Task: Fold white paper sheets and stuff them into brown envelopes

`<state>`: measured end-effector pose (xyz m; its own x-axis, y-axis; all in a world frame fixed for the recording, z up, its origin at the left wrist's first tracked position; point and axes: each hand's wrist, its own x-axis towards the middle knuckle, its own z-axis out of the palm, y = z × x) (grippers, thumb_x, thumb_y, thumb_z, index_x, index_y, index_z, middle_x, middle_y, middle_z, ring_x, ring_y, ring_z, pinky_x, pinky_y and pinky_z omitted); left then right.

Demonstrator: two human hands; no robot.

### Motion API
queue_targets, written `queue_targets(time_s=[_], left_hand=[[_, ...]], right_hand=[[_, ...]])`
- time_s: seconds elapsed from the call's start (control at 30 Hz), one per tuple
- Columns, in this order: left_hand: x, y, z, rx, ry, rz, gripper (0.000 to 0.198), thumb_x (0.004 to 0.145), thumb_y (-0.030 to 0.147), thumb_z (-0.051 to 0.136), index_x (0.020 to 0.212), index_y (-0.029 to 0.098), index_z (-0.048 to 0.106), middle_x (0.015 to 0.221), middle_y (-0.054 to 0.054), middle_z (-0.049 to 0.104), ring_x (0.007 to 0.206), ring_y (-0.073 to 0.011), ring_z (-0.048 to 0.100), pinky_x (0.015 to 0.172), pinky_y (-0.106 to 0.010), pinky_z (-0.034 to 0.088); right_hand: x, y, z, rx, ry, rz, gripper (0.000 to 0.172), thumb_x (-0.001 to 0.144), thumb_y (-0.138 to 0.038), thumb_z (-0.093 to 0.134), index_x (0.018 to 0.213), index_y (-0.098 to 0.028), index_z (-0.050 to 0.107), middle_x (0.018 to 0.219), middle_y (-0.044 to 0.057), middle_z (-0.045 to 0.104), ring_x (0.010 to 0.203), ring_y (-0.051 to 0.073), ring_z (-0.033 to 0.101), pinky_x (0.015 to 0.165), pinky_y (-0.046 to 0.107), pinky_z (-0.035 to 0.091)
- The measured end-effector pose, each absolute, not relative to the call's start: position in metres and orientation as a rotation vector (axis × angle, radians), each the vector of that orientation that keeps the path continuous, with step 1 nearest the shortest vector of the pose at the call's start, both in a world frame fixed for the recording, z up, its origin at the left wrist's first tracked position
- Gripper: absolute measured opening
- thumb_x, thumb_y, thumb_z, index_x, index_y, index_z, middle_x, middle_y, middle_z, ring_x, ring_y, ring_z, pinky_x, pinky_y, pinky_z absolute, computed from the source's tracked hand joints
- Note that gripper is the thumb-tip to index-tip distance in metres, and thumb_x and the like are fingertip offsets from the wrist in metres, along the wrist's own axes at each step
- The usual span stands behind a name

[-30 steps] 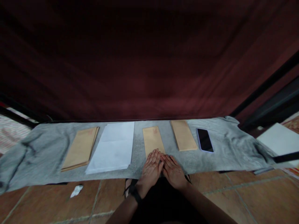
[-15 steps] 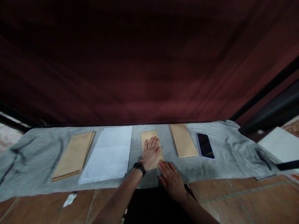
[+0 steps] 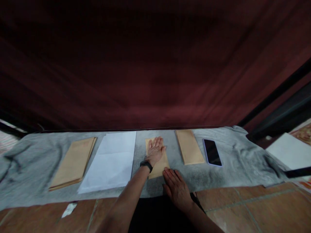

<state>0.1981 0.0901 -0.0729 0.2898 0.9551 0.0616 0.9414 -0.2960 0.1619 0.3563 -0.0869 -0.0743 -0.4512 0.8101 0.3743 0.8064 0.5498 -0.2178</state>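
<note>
Moved left hand point(image 3: 155, 152) up envelope point(image 3: 158, 170), fingers slightly spread; kept right hand point(image 3: 177, 187), fingers closer together, bodyward of left fingers. Likely flattening it.

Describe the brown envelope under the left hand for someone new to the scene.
On the grey cloth, look between the white sheets and the brown stack beside the phone. The brown envelope there lies near the middle. Unlike its neighbours, it alone has the left hand laid flat on it.
</note>
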Motion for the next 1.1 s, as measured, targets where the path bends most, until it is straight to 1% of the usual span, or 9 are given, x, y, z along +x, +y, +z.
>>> queue_targets(time_s=[0.13,0.3,0.43,0.5,0.57,0.63,0.7,0.87,1.1], left_hand=[[0.199,0.077,-0.072,2.468,1.773,0.191,0.062,0.102,0.045,0.024,0.158,0.019,0.028,0.164,-0.006,0.031,0.154,-0.0243,0.019,0.126,-0.051,0.013],[0.198,0.042,-0.071,2.517,1.682,0.174,0.061,0.103,0.042,0.025,0.158,0.016,0.027,0.164,-0.008,0.03,0.154,-0.0242,0.018,0.125,-0.052,0.019],[0.191,0.002,-0.069,2.563,1.553,0.179,0.058,0.105,0.04,0.022,0.157,0.016,0.029,0.164,-0.009,0.031,0.153,-0.0237,0.024,0.123,-0.051,0.024],[0.186,-0.021,-0.069,2.585,1.513,0.209,0.057,0.105,0.042,0.022,0.156,0.017,0.031,0.163,-0.009,0.033,0.152,-0.0229,0.027,0.122,-0.05,0.026],[0.18,-0.045,-0.07,2.627,1.483,0.277,0.057,0.105,0.044,0.025,0.156,0.019,0.03,0.163,-0.008,0.034,0.152,-0.0215,0.027,0.123,-0.048,0.027],[0.175,-0.067,-0.072,2.676,1.474,0.352,0.06,0.105,0.046,0.03,0.158,0.019,0.025,0.163,-0.008,0.034,0.152,-0.0205,0.027,0.123,-0.047,0.027],[0.17,-0.084,-0.073,2.714,1.5,0.402,0.064,0.104,0.047,0.034,0.159,0.018,0.02,0.162,-0.009,0.034,0.151,-0.0209,0.028,0.123,-0.046,0.029],[0.165,-0.102,-0.074,2.765,1.589,0.45,0.069,0.102,0.047,0.04,0.159,0.015,0.019,0.161,-0.012,0.037,0.15,-0.0231,0.032,0.12,-0.046,0.035],[0.153,-0.109,-0.076,2.759,1.706,0.505,0.071,0.101,0.041,0.044,0.16,0.015,0.014,0.16,-0.013,0.037,0.148,-0.0246,0.035,0.117,-0.047,0.039]], right_hand=[[0.356,-0.087,-0.074,-1.3,-2.339,0.022,0.052,0.099,-0.025,0.053,0.15,-0.017,0.046,0.147,0.007,0.056,0.136,0.022,0.051,0.119,0.042,0.035],[0.355,-0.087,-0.081,-1.279,-2.311,0.004,0.05,0.099,-0.026,0.051,0.148,-0.017,0.048,0.146,0.008,0.056,0.135,0.022,0.052,0.119,0.043,0.035],[0.354,-0.087,-0.092,-1.297,-2.251,0.006,0.044,0.099,-0.031,0.053,0.14,-0.017,0.057,0.14,0.007,0.062,0.132,0.022,0.056,0.121,0.043,0.033],[0.354,-0.087,-0.095,-1.304,-2.246,0.005,0.043,0.099,-0.032,0.053,0.138,-0.016,0.059,0.139,0.008,0.063,0.132,0.023,0.055,0.121,0.043,0.033],[0.355,-0.087,-0.094,-1.297,-2.275,0.002,0.046,0.099,-0.031,0.051,0.142,-0.015,0.056,0.142,0.009,0.06,0.134,0.023,0.053,0.121,0.044,0.032],[0.356,-0.087,-0.091,-1.289,-2.319,0.001,0.05,0.099,-0.028,0.049,0.147,-0.015,0.05,0.148,0.009,0.055,0.137,0.023,0.05,0.121,0.045,0.031],[0.357,-0.087,-0.086,-1.302,-2.346,0.004,0.051,0.098,-0.025,0.049,0.149,-0.015,0.047,0.15,0.008,0.052,0.138,0.023,0.048,0.121,0.045,0.03],[0.356,-0.089,-0.082,-1.332,-2.354,0.003,0.051,0.099,-0.022,0.047,0.149,-0.017,0.046,0.152,0.006,0.05,0.14,0.022,0.047,0.122,0.044,0.029],[0.358,-0.093,-0.08,-1.401,-2.301,-0.031,0.049,0.103,-0.028,0.044,0.151,-0.018,0.043,0.15,0.007,0.052,0.139,0.022,0.048,0.121,0.045,0.03]])
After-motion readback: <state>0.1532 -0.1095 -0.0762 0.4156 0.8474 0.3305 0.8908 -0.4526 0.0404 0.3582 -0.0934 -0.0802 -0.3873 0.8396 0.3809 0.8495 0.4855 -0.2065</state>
